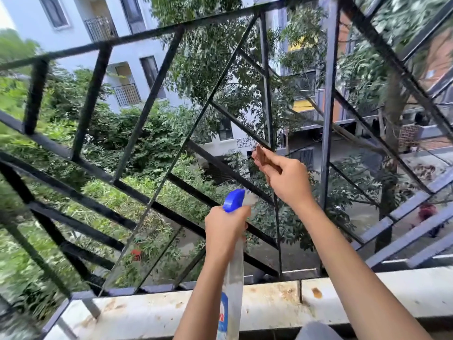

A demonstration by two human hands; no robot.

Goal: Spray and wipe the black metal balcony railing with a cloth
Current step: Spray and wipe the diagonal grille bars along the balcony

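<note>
Left hand grips the spray bottle by its neck, nozzle aimed at the black railing ahead. Right hand, just above it, pinches what looks like a brown cloth against a bar, ready for wiping.

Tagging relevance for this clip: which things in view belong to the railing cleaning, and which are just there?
In the job: black metal balcony railing; clear spray bottle with blue trigger head, in the left hand; brown cloth, in the right hand.
Just there: stained white concrete ledge; leafy green trees.
</note>
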